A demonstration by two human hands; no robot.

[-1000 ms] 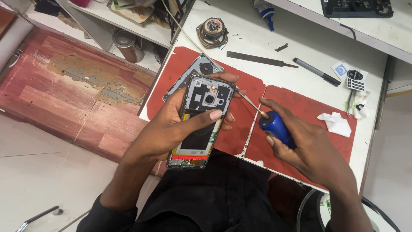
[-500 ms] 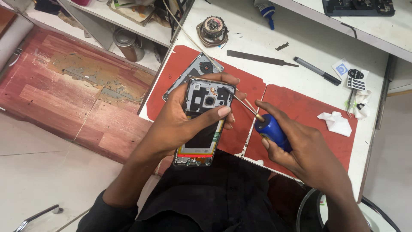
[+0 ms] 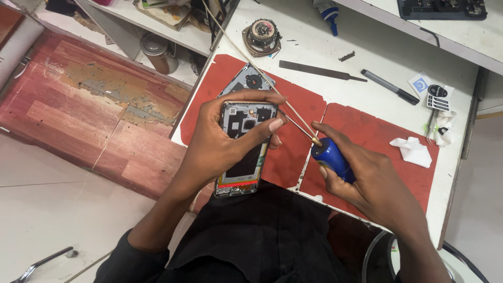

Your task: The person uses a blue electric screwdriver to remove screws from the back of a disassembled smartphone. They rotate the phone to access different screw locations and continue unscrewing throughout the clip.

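Note:
My left hand (image 3: 220,141) grips an opened smartphone (image 3: 242,157) with its back removed, inner boards and frame showing, held over the front edge of the red mat (image 3: 298,152). My right hand (image 3: 367,181) holds a blue-handled screwdriver (image 3: 327,157); its thin shaft points left and up, with the tip at the phone's upper right corner beside my left thumb. A removed phone back cover (image 3: 250,79) lies on the mat just beyond the phone.
On the white workbench (image 3: 377,57) lie a flat metal file (image 3: 319,71), a dark pen (image 3: 390,86), a round speaker part (image 3: 262,34), a crumpled white tissue (image 3: 414,152) and small stickers (image 3: 432,94). A red wooden panel (image 3: 89,110) sits left, below the bench.
The phone has shifted slightly toward me and the screwdriver tip has moved in to the phone's upper right corner. Both hands keep their grip.

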